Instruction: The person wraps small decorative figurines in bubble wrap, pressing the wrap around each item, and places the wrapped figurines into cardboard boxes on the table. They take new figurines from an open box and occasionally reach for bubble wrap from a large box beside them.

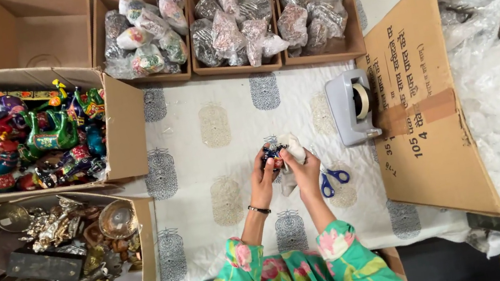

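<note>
left hand [263, 170] and right hand [302, 164] pinch a small painted figurine [273, 152] in white wrap [291, 147] over the cloth; three small boxes [236, 30] hold wrapped pieces, large carton [420, 108] holds plastic.

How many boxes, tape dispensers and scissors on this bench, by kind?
Small open-top cardboard boxes along the far edge: 4
Large cardboard boxes at the sides: 3
Grey tape dispenser: 1
Blue-handled scissors: 1
Total: 9

Scissors [334, 180] before tape dispenser [351, 106]
</note>
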